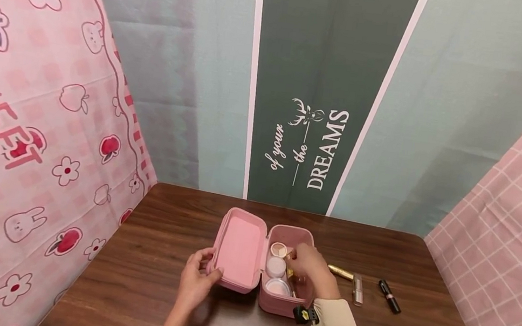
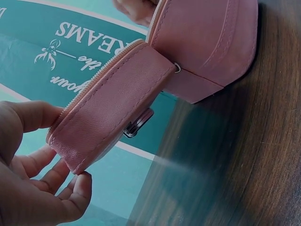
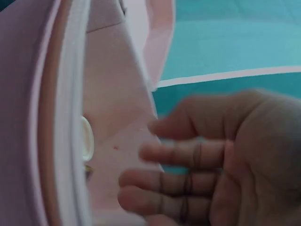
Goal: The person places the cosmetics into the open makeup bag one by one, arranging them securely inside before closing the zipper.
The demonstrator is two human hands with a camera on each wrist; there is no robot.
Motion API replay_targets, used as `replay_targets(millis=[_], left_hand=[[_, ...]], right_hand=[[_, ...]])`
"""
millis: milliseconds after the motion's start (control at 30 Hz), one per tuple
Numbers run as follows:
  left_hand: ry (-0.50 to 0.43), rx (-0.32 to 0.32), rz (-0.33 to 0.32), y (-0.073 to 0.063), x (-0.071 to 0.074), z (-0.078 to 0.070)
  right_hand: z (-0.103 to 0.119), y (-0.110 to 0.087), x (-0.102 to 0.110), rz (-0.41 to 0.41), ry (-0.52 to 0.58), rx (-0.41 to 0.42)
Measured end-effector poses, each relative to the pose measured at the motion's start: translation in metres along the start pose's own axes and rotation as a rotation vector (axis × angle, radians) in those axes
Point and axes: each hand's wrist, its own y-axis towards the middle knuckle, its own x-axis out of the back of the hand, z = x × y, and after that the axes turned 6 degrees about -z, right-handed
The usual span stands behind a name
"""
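A pink zippered makeup case (image 1: 275,304) stands on the table, its lid (image 1: 241,247) swung out to the left. My left hand (image 1: 195,280) grips the outer edge of that lid; the left wrist view shows thumb and fingers on either side of the lid's corner (image 2: 70,153). Over the right part of the case, my right hand (image 1: 312,264) reaches in with loosely bent fingers. In the right wrist view no object shows between these fingers (image 3: 174,181). Inside the case, round containers line the left side: a palette (image 1: 278,249), a pale jar (image 1: 276,267) and a white-rimmed compact (image 1: 277,286).
Right of the case lie a gold tube (image 1: 340,272), a clear-and-pink lipstick tube (image 1: 358,292) and a black tube (image 1: 389,297). The wooden table (image 1: 139,278) meets a printed green cloth (image 1: 299,53) at the back, with pink cloths at both sides.
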Motion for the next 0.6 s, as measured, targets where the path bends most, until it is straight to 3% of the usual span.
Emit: replay_targets(millis=[100, 167, 300, 600], left_hand=[[0.006, -0.004, 0.003, 0.0, 0.002, 0.001], [0.012, -0.005, 0.006, 0.0, 0.001, 0.0], [0.009, 0.0, -0.001, 0.0, 0.0, -0.001], [0.002, -0.007, 0.002, 0.0, 0.001, 0.0]], right_hand=[[0.003, -0.01, 0.002, -0.047, -0.044, 0.169], [0.002, -0.016, 0.004, -0.064, -0.072, 0.214], [0.001, -0.023, 0.005, -0.073, -0.113, 0.225], [-0.001, -0.03, 0.007, -0.132, -0.092, 0.234]])
